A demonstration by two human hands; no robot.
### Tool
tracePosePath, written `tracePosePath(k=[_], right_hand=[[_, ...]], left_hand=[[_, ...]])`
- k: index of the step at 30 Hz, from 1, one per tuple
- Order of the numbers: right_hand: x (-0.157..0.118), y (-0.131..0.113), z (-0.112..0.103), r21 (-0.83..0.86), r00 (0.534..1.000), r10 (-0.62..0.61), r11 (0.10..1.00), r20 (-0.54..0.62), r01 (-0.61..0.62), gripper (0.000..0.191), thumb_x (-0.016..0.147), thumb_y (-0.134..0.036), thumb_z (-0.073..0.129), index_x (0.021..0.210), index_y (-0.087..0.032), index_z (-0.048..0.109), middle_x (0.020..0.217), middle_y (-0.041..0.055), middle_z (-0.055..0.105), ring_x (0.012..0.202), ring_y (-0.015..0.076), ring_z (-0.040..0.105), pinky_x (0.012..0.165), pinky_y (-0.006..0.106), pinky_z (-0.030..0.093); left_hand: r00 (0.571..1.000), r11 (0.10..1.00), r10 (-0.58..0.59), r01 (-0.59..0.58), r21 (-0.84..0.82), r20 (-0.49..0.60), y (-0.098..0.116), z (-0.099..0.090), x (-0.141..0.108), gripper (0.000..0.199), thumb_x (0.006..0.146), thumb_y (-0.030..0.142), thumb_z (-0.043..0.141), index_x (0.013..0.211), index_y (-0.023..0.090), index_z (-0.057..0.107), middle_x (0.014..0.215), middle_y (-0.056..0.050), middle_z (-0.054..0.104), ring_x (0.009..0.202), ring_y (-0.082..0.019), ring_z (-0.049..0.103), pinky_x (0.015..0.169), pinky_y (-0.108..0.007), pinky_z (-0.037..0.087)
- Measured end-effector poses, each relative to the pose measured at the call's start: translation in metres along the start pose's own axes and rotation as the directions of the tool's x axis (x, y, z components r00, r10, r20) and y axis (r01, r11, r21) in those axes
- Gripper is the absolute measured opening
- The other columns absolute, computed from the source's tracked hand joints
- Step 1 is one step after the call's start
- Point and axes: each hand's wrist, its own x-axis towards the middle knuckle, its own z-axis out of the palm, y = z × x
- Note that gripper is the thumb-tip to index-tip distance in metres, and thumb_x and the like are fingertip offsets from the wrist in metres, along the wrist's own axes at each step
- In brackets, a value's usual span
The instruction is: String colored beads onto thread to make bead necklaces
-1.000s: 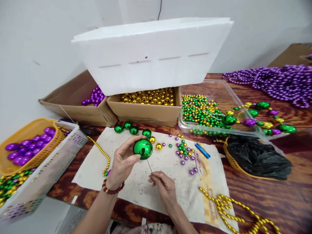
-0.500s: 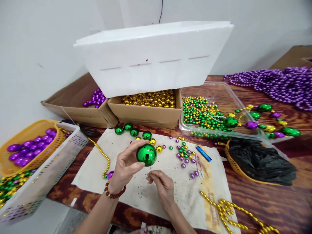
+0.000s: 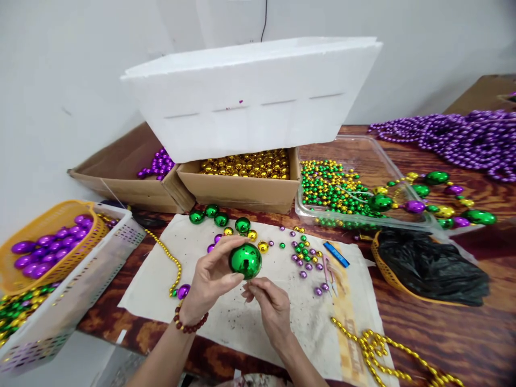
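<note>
My left hand (image 3: 212, 277) grips a large shiny green ball (image 3: 245, 261) between thumb and fingers, above the white cloth (image 3: 237, 322). Just under the ball, the fingertips of my right hand (image 3: 272, 306) are pinched together; what they hold is too small to make out now. Behind the ball lie a few green balls (image 3: 242, 224) and gold balls (image 3: 263, 246). Small purple, green and gold beads (image 3: 303, 252) are scattered right of it. A gold bead string (image 3: 177, 263) ends near a purple ball (image 3: 184, 291) left of my left hand.
A blue strip (image 3: 336, 254) and pink-handled scissors (image 3: 328, 269) lie on the cloth's right side. Behind stand a box of gold balls (image 3: 237, 188) under white foam (image 3: 250, 107) and a clear bead tray (image 3: 342, 217). At the left is an orange basket (image 3: 99, 236); black plastic (image 3: 435, 269) lies right.
The green ball has come down slightly and to the right, closer to my right fingertips. The thin pin or wire seen between them earlier no longer shows.
</note>
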Motion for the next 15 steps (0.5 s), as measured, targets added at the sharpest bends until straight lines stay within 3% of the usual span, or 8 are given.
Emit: tracePosePath(k=[5,11,15], right_hand=[[0.011,-0.015,0.001,0.032,1.0,0.019,0.999,0.002,-0.019,0.018,0.094,-0.026,0.063,0.082,-0.019,0.074,0.069,0.0024,0.07,0.058,0.0145,0.065,0.056,0.025,0.056],[0.013,-0.023,-0.003,0.187,0.964,0.266,0.947,-0.003,-0.261,0.021,0.084,-0.038,0.072,0.08,-0.018,0.075,0.071,0.0022,0.07,0.061,0.0165,0.068,0.051,0.025,0.06],[-0.004,-0.015,-0.016,0.164,0.937,0.337,0.934,-0.094,-0.319,0.017,0.082,-0.034,0.071,0.077,-0.018,0.075,0.069,0.0021,0.068,0.064,0.0156,0.068,0.045,0.018,0.052]], left_hand=[[0.998,0.998,-0.064,0.064,-0.012,0.024,-0.016,0.003,-0.009,0.048,0.076,0.022,0.078,0.123,0.028,0.069,0.132,-0.011,0.061,0.124,-0.03,0.055,0.103,-0.04,0.048],[0.988,0.988,-0.153,0.153,-0.001,0.004,-0.024,0.005,-0.012,0.049,0.079,0.022,0.076,0.126,0.025,0.066,0.133,-0.012,0.061,0.124,-0.029,0.056,0.104,-0.041,0.049],[0.978,0.978,-0.207,0.207,-0.012,0.027,-0.037,0.015,-0.014,0.05,0.075,0.023,0.08,0.123,0.023,0.068,0.13,-0.013,0.064,0.117,-0.029,0.061,0.098,-0.038,0.052]])
